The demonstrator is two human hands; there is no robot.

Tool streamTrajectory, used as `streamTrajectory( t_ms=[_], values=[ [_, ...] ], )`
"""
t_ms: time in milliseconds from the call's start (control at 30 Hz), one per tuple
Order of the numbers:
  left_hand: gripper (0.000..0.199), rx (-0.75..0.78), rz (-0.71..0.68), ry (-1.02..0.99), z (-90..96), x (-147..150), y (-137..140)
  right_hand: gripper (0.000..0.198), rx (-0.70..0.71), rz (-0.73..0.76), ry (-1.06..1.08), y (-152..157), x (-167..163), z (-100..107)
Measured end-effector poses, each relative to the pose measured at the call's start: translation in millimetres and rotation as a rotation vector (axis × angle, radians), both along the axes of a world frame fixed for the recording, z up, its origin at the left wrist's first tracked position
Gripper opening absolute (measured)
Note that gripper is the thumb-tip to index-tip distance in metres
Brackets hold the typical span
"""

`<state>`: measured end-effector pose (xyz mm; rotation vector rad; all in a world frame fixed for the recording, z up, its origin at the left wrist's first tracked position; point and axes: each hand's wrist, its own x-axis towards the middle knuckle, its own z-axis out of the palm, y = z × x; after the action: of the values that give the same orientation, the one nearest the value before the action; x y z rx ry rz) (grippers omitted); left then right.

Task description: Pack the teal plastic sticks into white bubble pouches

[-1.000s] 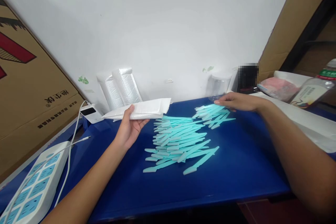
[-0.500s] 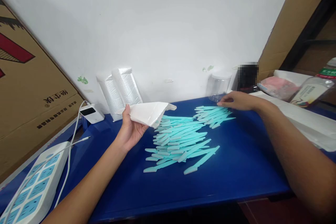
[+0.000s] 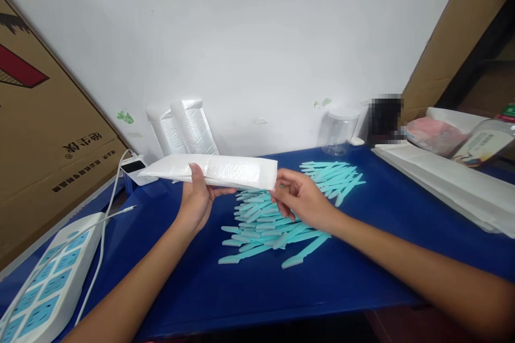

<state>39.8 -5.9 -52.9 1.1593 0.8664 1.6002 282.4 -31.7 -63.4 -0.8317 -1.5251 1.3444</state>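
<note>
A long white bubble mailer (image 3: 237, 169) lies level in my left hand (image 3: 196, 204), thumb on top and fingers beneath. At its right end, my right hand (image 3: 301, 198) is closed with its fingertips on the mailer's edge. Below the hands spreads a large heap of turquoise eyebrow razors (image 3: 257, 222), partly covered by my right hand. A smaller pile of the same razors (image 3: 333, 177) lies behind it to the right. Whatever is inside the mailer is hidden.
Two silvery bubble mailers (image 3: 195, 128) lean on the wall. A clear lidded jar (image 3: 340, 131) stands at the back. White mailers (image 3: 442, 177) and a bottle (image 3: 485, 142) are right. A power strip (image 3: 52, 278), cables, a white device (image 3: 134, 167) and a carton (image 3: 48, 134) are left.
My right hand has come from the smaller razor pile to the mailer's right end. The mailer has turned from pointing at the camera to lying lengthwise across the view.
</note>
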Motion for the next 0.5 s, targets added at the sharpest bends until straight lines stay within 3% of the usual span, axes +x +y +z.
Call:
streamTrajectory(
  t_ms=[100, 300, 400, 500],
  values=[
    [0.073, -0.014, -0.038, 0.049, -1.1, 4, -6, 0.027, 0.010, -0.017, 0.012, 1, 3, -2],
    [0.092, 0.000, -0.138, 0.177, -12.1, 13, -20, 0.024, -0.083, 0.110, -0.053, 8, 7, -2],
    [0.100, -0.005, -0.181, 0.227, -12.5, 16, -25, 0.022, -0.073, 0.079, -0.096, 7, 5, -4],
    [0.095, -0.023, -0.185, 0.244, -11.6, 18, -27, 0.029, -0.040, 0.022, -0.131, 8, 7, -6]
  ],
)
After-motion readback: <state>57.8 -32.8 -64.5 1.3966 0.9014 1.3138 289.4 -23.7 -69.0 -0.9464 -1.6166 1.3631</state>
